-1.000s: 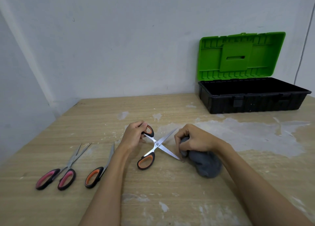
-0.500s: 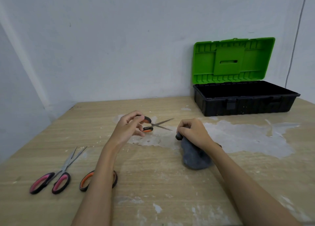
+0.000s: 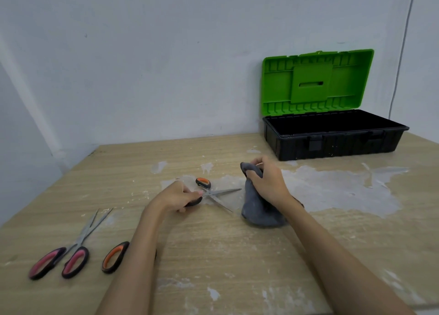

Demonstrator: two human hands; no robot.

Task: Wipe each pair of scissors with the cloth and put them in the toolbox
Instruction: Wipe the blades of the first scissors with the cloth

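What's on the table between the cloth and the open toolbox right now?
Nothing stands there in the head view: between the grey cloth and the toolbox there is only bare table with pale, worn patches.

You're in a bare workshop-type corner: a worn wooden counter (image 3: 213, 255) with pale plaster or paint smears, plain whitish walls (image 3: 142, 65), a thin cable (image 3: 401, 53) down the right wall. An open toolbox (image 3: 332, 141) with green lid and black base sits at the back right. No home furnishings visible.
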